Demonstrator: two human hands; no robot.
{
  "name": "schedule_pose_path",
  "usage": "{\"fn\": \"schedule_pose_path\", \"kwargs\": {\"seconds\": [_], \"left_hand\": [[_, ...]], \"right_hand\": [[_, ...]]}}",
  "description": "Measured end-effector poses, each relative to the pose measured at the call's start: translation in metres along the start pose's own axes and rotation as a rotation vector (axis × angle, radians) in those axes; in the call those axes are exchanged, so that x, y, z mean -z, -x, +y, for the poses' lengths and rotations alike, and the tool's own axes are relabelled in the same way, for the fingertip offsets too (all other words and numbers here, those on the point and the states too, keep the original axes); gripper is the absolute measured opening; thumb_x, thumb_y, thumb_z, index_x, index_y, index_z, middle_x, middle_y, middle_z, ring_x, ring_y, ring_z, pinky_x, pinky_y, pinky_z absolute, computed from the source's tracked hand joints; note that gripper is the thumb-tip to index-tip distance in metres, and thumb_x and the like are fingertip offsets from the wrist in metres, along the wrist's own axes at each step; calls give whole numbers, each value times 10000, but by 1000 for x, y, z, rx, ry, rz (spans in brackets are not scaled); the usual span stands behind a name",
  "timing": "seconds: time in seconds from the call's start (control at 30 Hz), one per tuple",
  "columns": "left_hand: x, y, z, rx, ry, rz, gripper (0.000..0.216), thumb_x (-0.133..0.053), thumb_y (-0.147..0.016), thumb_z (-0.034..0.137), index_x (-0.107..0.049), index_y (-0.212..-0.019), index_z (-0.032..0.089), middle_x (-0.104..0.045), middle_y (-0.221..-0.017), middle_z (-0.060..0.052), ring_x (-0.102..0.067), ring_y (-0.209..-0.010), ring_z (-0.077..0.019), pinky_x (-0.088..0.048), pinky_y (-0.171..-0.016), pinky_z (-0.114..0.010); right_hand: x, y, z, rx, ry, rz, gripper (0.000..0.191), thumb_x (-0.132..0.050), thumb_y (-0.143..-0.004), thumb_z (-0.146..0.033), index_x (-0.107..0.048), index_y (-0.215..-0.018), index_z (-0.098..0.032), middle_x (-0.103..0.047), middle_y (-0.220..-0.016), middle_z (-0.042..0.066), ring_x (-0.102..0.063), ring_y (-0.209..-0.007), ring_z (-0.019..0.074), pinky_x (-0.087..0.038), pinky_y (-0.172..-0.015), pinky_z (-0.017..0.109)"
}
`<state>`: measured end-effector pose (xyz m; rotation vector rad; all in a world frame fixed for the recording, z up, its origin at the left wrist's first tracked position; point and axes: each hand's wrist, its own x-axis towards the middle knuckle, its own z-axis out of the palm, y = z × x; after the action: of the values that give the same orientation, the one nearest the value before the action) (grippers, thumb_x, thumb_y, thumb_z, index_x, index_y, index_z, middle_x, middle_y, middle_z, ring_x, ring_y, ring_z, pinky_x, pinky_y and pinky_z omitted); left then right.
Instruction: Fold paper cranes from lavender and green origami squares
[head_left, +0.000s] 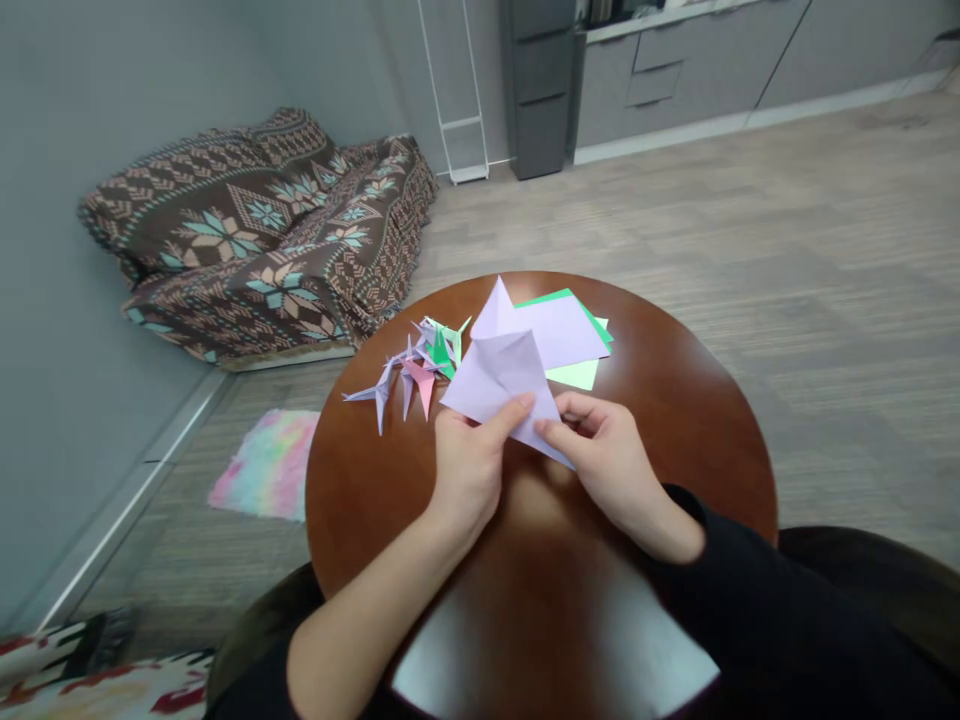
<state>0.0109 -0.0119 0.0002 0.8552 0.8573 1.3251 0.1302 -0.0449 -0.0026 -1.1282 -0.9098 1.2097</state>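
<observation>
A partly folded sheet of lilac origami paper (499,368) is held between both hands above the round table, one flap standing up at its far side. My left hand (472,455) grips the near left edge, thumb pressed on top of the paper. At the near right corner, my right hand (604,445) pinches the sheet between thumb and fingers. The undersides of the paper and some fingertips are hidden. Beyond the hands lies a stack of lilac and green paper sheets (566,332). Several folded paper cranes (420,370), lilac, green and pink, are clustered to the left.
The round brown wooden table (675,420) stands in front of me. Past it on the left is a sofa under a patterned cover (277,230), with a fluffy pastel rug (270,465) on the floor. Grey cabinets (697,70) line the far wall.
</observation>
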Motion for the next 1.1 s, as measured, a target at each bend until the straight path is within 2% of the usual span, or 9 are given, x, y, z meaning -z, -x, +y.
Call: {"fn": "schedule_pose_path", "kwargs": {"seconds": [0.13,0.37,0.57,0.7,0.87,0.97,1.1], "left_hand": [[2,4,-4,17,-80,-56,231,-876,-701,201,-781,-904,143,-786,-927,-51,-701,-804,-166,-554,-793,-287],[4,0,1,-38,-80,-44,271,-872,-698,173,-764,-945,147,-784,-969,-50,-710,-865,-180,-563,-828,-299],[0,-6,8,-43,15,55,466,-898,-619,135,-745,-1057,171,-794,-989,-43,-728,-878,-189,-578,-829,-300],[0,-11,14,-67,20,82,461,-901,-601,140,-748,-1035,163,-799,-988,-58,-742,-888,-210,-587,-828,-313],[11,-24,23,-116,52,145,505,-912,-591,143,-741,-1065,174,-795,-1038,-66,-747,-972,-230,-584,-925,-357],[17,-32,27,-151,68,192,497,-898,-613,132,-735,-1078,187,-790,-1059,-55,-745,-984,-216,-586,-921,-337],[17,-33,25,-116,73,160,511,-894,-617,131,-724,-1095,192,-785,-1088,-60,-744,-973,-207,-591,-906,-328]], "right_hand": [[0,0,0,-23,-49,0,117,-740,-685,-249,-663,-669,-162,-640,-659,-11,-530,-610,120,-391,-592,252],[-1,-1,-2,-43,-24,10,90,-721,-644,-230,-673,-641,-153,-609,-584,-29,-468,-542,97,-333,-539,238],[0,1,-2,-35,24,8,61,-707,-659,-220,-700,-646,-161,-649,-612,-10,-513,-566,118,-383,-570,259],[0,2,-1,-44,55,10,70,-701,-663,-230,-690,-629,-170,-658,-599,2,-541,-566,134,-387,-562,267],[2,2,1,-58,61,-3,61,-690,-670,-221,-695,-646,-166,-697,-625,20,-594,-597,146,-427,-604,272],[5,1,2,-68,58,2,55,-686,-671,-215,-693,-651,-164,-688,-617,14,-590,-594,141,-431,-604,268],[9,-1,2,-22,25,23,80,-706,-718,-247,-701,-720,-167,-702,-679,17,-608,-644,145,-464,-650,278]]}}
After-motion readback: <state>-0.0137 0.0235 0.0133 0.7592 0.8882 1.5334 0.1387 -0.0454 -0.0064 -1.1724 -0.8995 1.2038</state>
